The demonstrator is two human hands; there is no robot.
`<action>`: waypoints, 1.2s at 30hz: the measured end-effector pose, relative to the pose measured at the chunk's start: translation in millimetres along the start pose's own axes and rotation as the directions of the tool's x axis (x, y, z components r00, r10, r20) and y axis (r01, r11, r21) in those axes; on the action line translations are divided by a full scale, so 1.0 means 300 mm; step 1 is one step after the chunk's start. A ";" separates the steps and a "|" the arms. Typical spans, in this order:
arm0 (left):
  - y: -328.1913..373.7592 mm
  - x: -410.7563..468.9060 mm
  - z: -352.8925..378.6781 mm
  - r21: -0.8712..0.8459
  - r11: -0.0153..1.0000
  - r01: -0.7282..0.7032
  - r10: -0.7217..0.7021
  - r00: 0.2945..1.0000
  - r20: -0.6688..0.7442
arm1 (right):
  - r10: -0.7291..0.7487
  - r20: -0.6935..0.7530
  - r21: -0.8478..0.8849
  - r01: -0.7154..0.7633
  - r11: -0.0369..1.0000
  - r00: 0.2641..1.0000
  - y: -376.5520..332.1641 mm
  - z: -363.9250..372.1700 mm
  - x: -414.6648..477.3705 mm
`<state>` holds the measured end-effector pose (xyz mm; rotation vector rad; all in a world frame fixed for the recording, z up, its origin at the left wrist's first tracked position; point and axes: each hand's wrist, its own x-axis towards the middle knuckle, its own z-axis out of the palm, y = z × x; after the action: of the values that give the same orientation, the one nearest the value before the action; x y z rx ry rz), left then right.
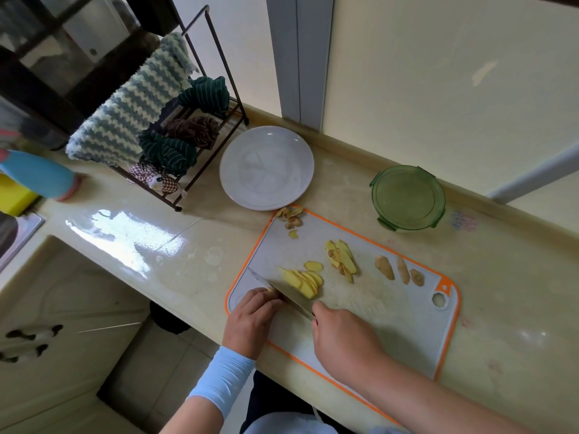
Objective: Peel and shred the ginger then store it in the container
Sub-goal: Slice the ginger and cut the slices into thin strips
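Ginger slices [302, 281], flat, pale; right hand [341, 336] clenched round knife [282, 294], left hand [252, 317] gripping ginger stub [270, 289].

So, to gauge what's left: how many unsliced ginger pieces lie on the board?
3, side by side near the cutting board's right end: left piece, middle piece, right piece. Another may hide under the left hand.

The countertop [141, 239] looks like glossy polished stone; the cutting board [376, 308] is matt plastic. The plate [266, 167] is smooth and glazed, the container [407, 198] translucent green, the knife [282, 296] shiny metal, the cloth [125, 120] fluffy on a dark metal rack [219, 42]
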<state>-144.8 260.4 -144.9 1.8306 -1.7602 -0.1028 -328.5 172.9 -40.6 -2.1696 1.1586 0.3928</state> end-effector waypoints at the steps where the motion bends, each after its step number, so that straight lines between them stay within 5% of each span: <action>1: 0.000 0.000 -0.002 -0.002 1.000 -0.006 0.006 1.000 0.001 | -0.008 0.003 0.007 0.008 1.000 1.000 0.003 -0.001 -0.001; 36: 0.007 0.004 -0.005 -0.067 0.998 0.010 -0.012 0.999 -0.034 | 0.009 0.048 0.029 -0.011 1.000 0.999 -0.012 0.034 0.028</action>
<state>-145.9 260.0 -142.2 1.7837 -1.7031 -0.1324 -320.4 175.7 -51.5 -2.1187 1.1424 0.4279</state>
